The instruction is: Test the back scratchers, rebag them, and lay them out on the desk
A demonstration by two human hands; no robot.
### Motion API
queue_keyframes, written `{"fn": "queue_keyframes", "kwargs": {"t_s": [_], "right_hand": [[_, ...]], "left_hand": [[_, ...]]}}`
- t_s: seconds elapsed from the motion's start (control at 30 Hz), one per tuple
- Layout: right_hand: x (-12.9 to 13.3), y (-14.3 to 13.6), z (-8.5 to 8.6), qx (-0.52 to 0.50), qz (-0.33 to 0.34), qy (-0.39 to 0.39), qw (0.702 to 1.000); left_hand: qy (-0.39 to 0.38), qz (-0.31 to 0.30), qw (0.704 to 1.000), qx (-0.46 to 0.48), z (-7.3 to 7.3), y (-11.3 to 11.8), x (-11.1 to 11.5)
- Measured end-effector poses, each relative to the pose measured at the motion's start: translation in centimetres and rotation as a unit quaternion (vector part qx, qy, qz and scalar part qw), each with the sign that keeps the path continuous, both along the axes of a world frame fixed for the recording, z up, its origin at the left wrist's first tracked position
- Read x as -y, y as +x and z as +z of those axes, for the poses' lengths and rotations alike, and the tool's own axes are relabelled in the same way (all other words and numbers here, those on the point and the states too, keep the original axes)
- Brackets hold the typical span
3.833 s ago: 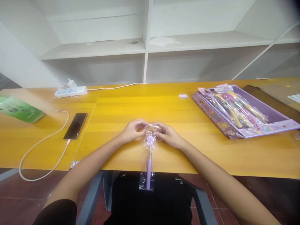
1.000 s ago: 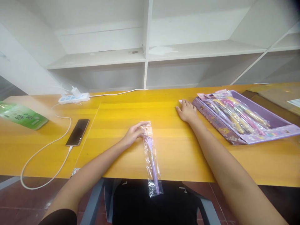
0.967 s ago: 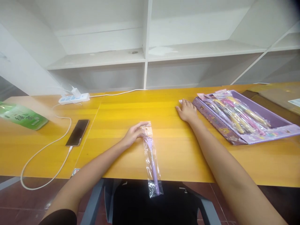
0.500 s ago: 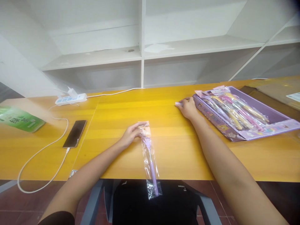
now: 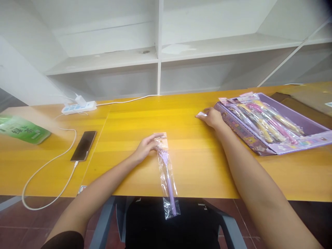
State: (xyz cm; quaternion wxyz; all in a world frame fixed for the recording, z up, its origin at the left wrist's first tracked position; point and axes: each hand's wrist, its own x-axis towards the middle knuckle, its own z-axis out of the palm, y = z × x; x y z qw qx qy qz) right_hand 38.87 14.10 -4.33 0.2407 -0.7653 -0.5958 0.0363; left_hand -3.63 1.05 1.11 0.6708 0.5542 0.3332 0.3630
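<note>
L hand (image 5: 147, 148) near frame ctr, fingers part-curled, tips on the pinkish header (image 5: 162, 142) of a clear bag (image 5: 165, 183). Couldn't tell if it was pinched or just touched. Inside the bag: purple claw-headed stick (image 5: 171, 199), claw end up-frame by the L fingertips, thin metal section mid, handle pointing down-frame. Bag ran ctr to lower ctr, slight tilt, top part over the table (image 5: 129, 121), btm end past the near edge, in front of the black clothing.

R hand (image 5: 212, 118) right of ctr, upper half, thumb + finger nearly closed w/ a small white label (image 5: 201, 113) at the tips; rest of the fingers mostly hidden. Label print too small to read.

Purple tray (image 5: 241, 133) just beside R hand, to its right in frame, set at an angle, w/ several bagged sticks (image 5: 267, 119) side by side inside: purple, yellow, pink. Cardboard (image 5: 308, 100) at far R edge, behind the tray.

L side of frame: phone (image 5: 83, 146) flat, dark screen, white cable (image 5: 76, 164) plugged in; pwr strip (image 5: 79, 108) above it; green bottle (image 5: 24, 130) on its side at L edge. White shelving (image 5: 159, 52) across top.
</note>
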Motion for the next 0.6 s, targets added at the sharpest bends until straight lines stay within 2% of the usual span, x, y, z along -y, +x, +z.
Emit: {"fn": "queue_keyframes", "kwargs": {"t_s": [0.1,0.27,0.37,0.47,0.6], "right_hand": [[0.9,-0.6,1.3,-0.054,0.006,-0.033,0.998],[3.4,-2.5,5.0,-0.140,0.109,0.008,0.984],[5.4,-5.5,7.5,-0.190,0.182,0.032,0.964],[8.1,-10.2,8.9,-0.279,0.251,0.034,0.926],[11.3,-16.2,8.7,-0.465,0.273,0.065,0.840]], "left_hand": [[-0.004,-0.004,1.000,0.005,0.0,0.0,0.0],[-0.027,-0.016,0.999,0.040,0.0,0.0,-0.2],[-0.041,-0.044,0.994,0.087,0.2,0.0,-0.3],[-0.080,-0.081,0.982,0.149,0.5,-0.2,-0.3],[-0.135,-0.110,0.966,0.190,0.8,-0.4,-0.3]]}}
